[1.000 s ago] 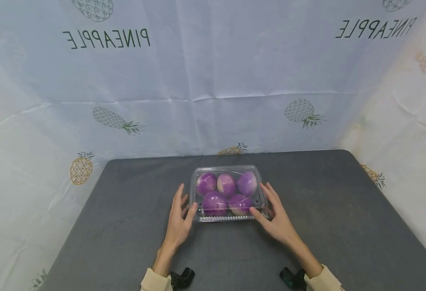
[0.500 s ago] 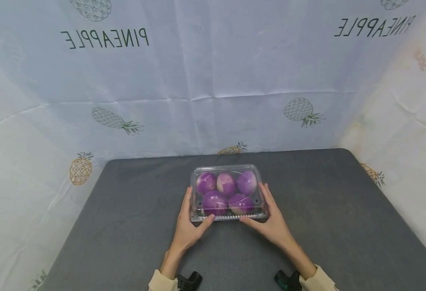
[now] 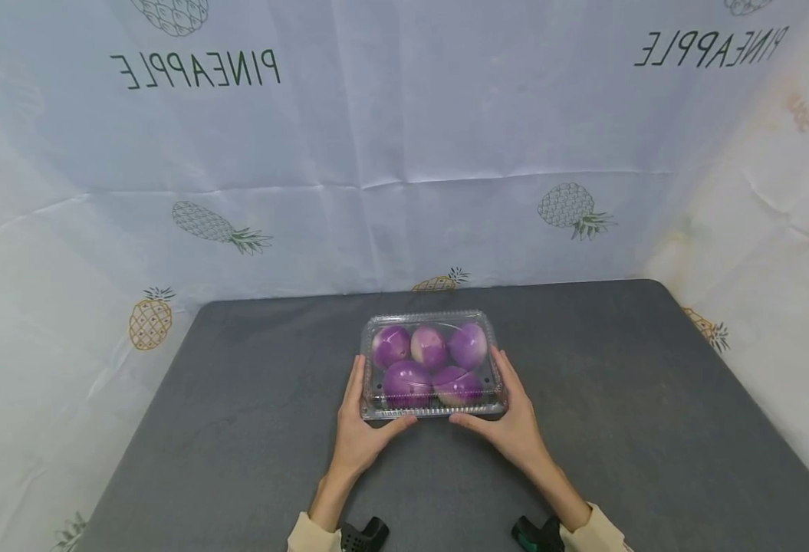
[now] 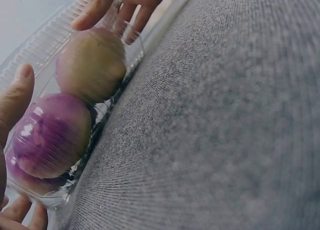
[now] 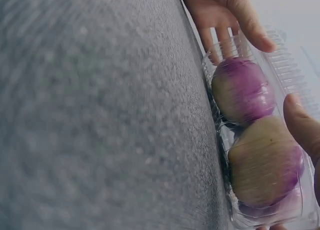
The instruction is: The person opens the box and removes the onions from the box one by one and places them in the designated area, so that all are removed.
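Observation:
A clear plastic clamshell box (image 3: 404, 414) with a ribbed rim lies lid down over several round, glossy purple fruits or vegetables (image 3: 407, 383) with pale patches. My left hand (image 3: 359, 441) grips its near left corner, fingers along the left side and thumb at the front. On the opposite corner my right hand (image 3: 517, 429) does the same, its fingers lying along the right side. Both thumbs point inward at the front wall, apart from each other. In the left wrist view, greenish-pale skin shows on one purple piece (image 4: 92, 65). Fingers show through the box's clear end walls in both wrist views.
The box stands toward the back of a dark grey cloth-covered table (image 3: 252, 399) with rounded far corners. Behind it hangs a pale curtain (image 3: 459, 115) printed with pineapples. Black wrist devices (image 3: 365, 534) sit by both cream sleeves (image 3: 314, 533).
My left hand has moved right from beside the box onto its left side. Both thumbs have shifted down and inward to the front wall. The box has stayed in place.

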Available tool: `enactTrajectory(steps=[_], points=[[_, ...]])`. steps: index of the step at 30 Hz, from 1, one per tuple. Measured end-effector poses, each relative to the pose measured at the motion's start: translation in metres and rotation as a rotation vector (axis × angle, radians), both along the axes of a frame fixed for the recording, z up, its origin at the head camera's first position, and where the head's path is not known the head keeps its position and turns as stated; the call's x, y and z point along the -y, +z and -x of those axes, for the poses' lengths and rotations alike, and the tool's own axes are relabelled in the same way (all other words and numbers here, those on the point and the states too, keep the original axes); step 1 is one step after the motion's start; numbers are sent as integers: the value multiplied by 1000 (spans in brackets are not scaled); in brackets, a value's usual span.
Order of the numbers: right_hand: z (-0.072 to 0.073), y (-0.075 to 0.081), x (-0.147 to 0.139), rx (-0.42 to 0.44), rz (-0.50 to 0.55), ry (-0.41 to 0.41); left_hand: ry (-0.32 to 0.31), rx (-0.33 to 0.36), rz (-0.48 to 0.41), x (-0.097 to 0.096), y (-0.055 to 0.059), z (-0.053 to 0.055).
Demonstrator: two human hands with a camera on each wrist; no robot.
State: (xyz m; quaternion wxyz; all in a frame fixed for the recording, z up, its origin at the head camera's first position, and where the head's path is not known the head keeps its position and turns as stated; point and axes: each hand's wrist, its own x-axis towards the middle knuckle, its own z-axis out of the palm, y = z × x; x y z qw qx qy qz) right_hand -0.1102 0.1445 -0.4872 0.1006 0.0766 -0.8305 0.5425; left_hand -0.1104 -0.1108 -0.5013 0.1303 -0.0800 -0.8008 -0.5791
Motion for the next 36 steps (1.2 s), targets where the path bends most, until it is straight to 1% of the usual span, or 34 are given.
enactTrajectory(steps=[8,14,21,27,33,36], points=[[-1,1,2,-6,-10,-30,0,12,7,-1,0,-1],[0,0,2,-23,-38,-50,-11,-22,20,0,-1,1],[-1,1,5,-31,-38,-66,24,-14,39,-2,0,0],[-1,1,7,-26,-34,-86,42,-15,19,-4,0,-1],[0,1,7,-30,-35,-96,73,-31,22,-6,-1,0],[1,0,7,-37,-50,-94,97,-50,39,-7,-1,0]])
